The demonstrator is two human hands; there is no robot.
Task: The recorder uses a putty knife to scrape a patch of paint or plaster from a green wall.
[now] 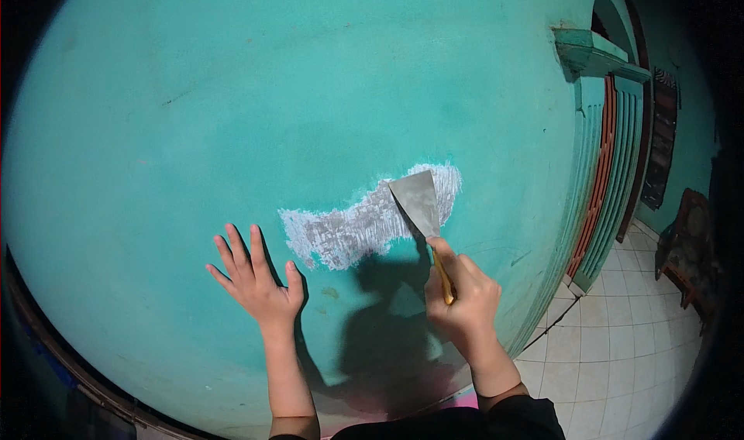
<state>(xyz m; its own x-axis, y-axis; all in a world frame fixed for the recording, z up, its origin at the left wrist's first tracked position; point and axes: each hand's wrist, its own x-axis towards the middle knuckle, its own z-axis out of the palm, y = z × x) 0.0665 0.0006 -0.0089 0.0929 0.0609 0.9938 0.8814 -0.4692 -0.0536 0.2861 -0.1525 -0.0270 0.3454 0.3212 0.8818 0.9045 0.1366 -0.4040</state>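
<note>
A turquoise painted wall fills most of the head view, with a rough patch of pale, scraped surface across its middle. My left hand rests against the wall left of the patch, fingers spread and holding nothing. My right hand grips the yellow handle of a putty knife, whose wide metal blade lies over the right part of the patch, its top edge near the patch's upper border. My shadow falls on the wall below the patch.
At the right stand a turquoise doorway surround with reddish vertical strips and a small arched niche above. Beyond are a dark hanging object, a wooden chair and a pale tiled floor. A dark edge runs along the lower left.
</note>
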